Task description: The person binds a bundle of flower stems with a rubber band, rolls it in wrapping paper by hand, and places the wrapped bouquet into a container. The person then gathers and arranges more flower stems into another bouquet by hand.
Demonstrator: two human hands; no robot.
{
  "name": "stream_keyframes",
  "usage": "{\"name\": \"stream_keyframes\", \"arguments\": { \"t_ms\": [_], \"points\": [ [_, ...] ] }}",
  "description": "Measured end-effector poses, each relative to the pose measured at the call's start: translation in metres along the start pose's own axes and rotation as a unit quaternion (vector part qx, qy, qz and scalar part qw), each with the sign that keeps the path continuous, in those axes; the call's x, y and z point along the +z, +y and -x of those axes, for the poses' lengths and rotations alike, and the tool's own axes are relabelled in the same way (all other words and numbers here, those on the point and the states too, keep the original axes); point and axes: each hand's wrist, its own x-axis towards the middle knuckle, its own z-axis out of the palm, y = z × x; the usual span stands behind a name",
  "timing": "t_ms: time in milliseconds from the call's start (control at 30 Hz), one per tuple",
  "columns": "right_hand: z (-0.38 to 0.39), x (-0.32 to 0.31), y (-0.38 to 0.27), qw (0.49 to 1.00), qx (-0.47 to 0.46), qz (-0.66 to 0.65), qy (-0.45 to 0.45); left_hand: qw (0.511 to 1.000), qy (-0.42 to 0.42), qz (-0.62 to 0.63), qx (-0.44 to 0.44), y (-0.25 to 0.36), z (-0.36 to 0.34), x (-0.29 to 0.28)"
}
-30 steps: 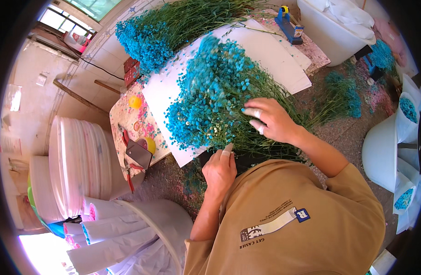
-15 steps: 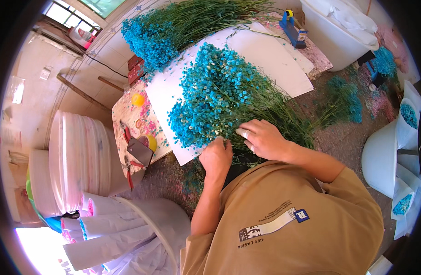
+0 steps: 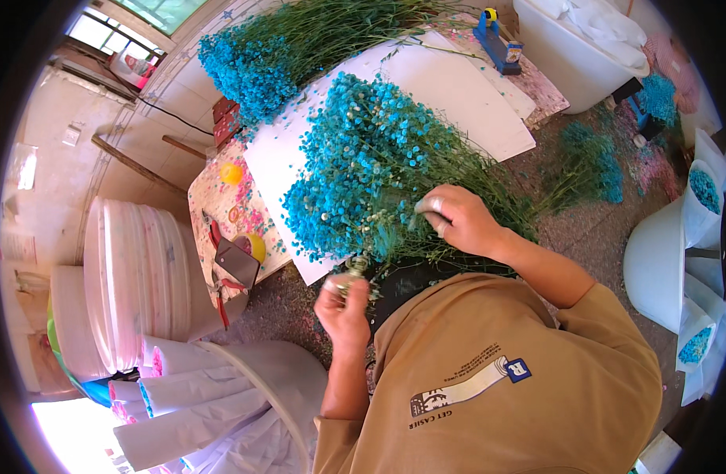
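Note:
A big bunch of blue-dyed baby's breath (image 3: 355,158) lies in front of me, its heads to the left and green stems to the right. It rests on a white sheet (image 3: 481,118). My left hand (image 3: 343,312) is off the bunch's near edge, fingers closed on a small pale sprig (image 3: 355,272), partly blurred. Over the near side of the bunch, where heads meet stems, is my right hand (image 3: 461,221). White tape wraps some of its fingers, which are pinched together; what they hold, if anything, is blurred.
Another blue bunch (image 3: 248,75) lies behind. Red-handled pliers (image 3: 217,237), a dark flat object (image 3: 236,262) and yellow tape (image 3: 232,174) sit at the left. A blue tape dispenser (image 3: 497,43) stands at the back. Bins with paper-wrapped bunches (image 3: 193,426) flank me.
My left hand has moved left and toward me, away from the flowers, with the pale sprig. My right hand has lifted and shifted slightly. The whole view has shifted a little.

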Motion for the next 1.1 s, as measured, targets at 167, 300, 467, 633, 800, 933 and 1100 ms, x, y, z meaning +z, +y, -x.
{"name": "stream_keyframes", "arguments": {
  "t_ms": [167, 300, 467, 633, 800, 933, 1100],
  "points": [
    [-0.002, -0.004, 0.003, 0.998, 0.057, -0.023, 0.012, 0.951, -0.023, 0.306, -0.02, 0.004, -0.033, -0.031],
    [-0.001, -0.002, 0.004, 0.994, 0.099, -0.05, -0.019, 0.962, 0.006, 0.273, 0.029, 0.011, -0.037, -0.027],
    [0.0, 0.006, -0.008, 0.998, 0.019, 0.008, -0.061, 0.98, -0.112, 0.163, 0.024, 0.0, -0.038, 0.012],
    [0.003, 0.005, -0.006, 0.994, 0.005, 0.066, -0.09, 0.973, 0.0, 0.232, 0.003, 0.016, -0.052, -0.008],
    [0.002, 0.005, -0.006, 0.993, -0.021, 0.088, -0.076, 0.961, -0.003, 0.271, 0.052, 0.04, -0.059, -0.053],
    [-0.007, 0.006, -0.018, 0.993, -0.013, 0.072, -0.092, 0.948, 0.033, 0.295, 0.115, 0.046, -0.06, -0.103],
    [-0.024, 0.003, -0.028, 0.996, -0.022, 0.054, -0.065, 0.99, 0.089, 0.055, 0.097, 0.078, -0.036, -0.137]
  ]
}}
